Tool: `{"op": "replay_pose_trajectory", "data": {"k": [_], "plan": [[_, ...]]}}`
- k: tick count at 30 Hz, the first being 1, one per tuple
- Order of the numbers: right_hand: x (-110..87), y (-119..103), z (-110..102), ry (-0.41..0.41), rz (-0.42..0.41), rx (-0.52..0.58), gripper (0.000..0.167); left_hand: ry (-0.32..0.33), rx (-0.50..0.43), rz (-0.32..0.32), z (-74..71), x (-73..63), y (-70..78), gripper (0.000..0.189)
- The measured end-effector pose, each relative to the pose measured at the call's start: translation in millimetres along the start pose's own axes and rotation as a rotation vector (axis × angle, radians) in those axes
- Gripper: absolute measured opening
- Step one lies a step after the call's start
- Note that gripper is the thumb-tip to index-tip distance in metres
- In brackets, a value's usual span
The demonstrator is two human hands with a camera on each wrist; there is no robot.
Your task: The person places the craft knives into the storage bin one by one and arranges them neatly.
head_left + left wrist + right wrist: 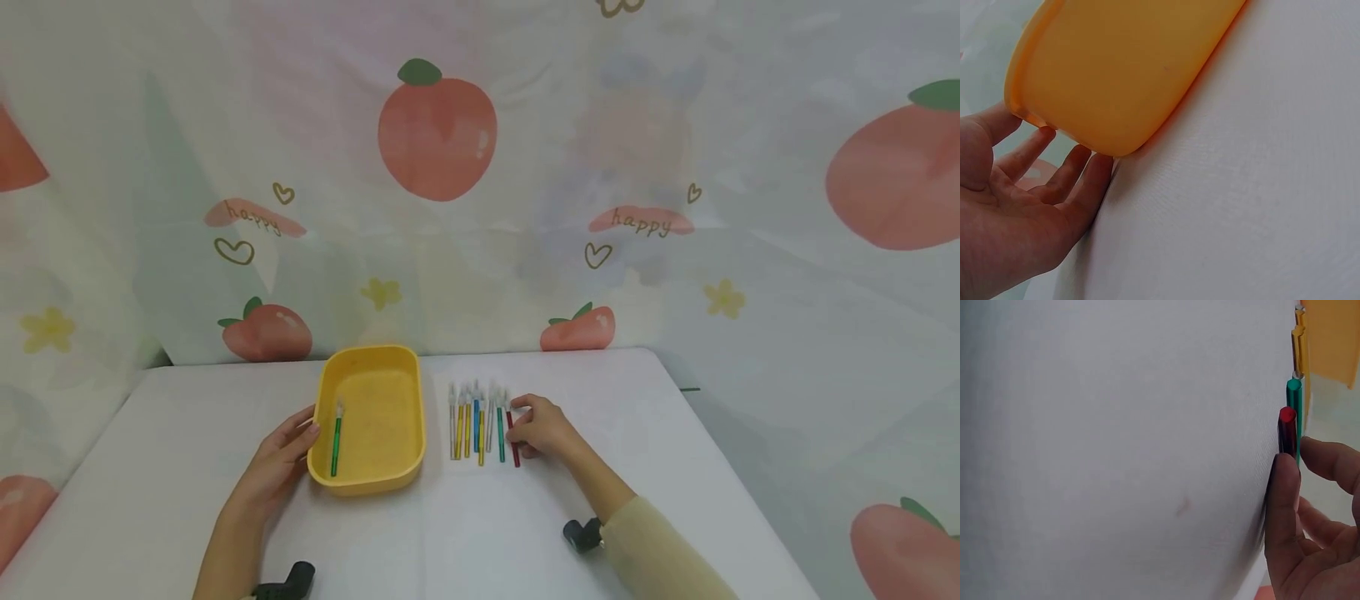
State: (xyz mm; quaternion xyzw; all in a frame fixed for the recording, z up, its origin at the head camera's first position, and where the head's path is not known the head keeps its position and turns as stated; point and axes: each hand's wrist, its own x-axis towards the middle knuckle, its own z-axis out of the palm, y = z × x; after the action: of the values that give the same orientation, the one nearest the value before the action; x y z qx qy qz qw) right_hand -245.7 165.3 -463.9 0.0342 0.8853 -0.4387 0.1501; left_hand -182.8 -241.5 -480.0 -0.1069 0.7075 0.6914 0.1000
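A shallow yellow tray [408,358] is on the white table, a green pen-like stick [336,446] with a clear cap lying inside at its left. My left hand [281,458] holds the tray's left side, thumb at the rim, fingertips [1075,153] against the outer wall. To the right, several slim metallic sticks with clear caps lie in a row. Around the outermost red pen-like stick [513,442] is my right hand [546,429], one finger [1285,481] resting against it. The thumb and fingers are spread apart, and a green stick [1294,394] lies beside the red one.
The row has silver, yellow, blue [476,425] and green sticks, all pointing away from me. A patterned curtain [517,250] hangs behind the table's back edge [480,355]. Dark wrist devices [582,535] are worn on both forearms.
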Motion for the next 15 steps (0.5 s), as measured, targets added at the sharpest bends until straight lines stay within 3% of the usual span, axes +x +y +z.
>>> {"op": "replay_pose_trajectory", "data": {"k": [8, 15], "plan": [[4.5, -5.5, 1.6, -0.021, 0.001, -0.102, 0.061, 0.003, -0.013, -0.004, 0.9, 1.5, 0.2, 0.067], [8.0, -6.0, 4.4, 0.010, 0.001, -0.163, 0.059, 0.007, -0.016, -0.005, 0.5, 0.4, -0.5, 0.068]]}}
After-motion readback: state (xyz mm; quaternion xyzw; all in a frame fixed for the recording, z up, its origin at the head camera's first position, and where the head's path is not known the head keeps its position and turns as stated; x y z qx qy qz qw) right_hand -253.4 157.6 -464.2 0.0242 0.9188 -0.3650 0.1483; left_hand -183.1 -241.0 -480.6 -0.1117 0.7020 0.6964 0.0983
